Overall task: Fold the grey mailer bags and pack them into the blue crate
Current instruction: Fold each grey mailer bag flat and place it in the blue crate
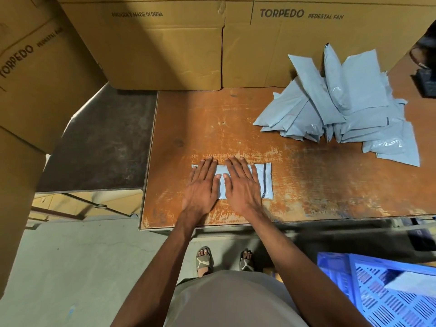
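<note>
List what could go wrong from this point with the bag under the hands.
1. Both hands, left hand and right hand, only press the folded mailer bag flat; once released, it may spring open.
2. The blue crate sits low beside the table, so the fold could loosen in transfer.
3. Reaching rightward might nudge the unfolded bag pile.

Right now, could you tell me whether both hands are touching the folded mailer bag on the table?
Touching. The head view shows the left hand and right hand lying flat, fingers straight, pressing on the folded mailer bag on the table.
</note>
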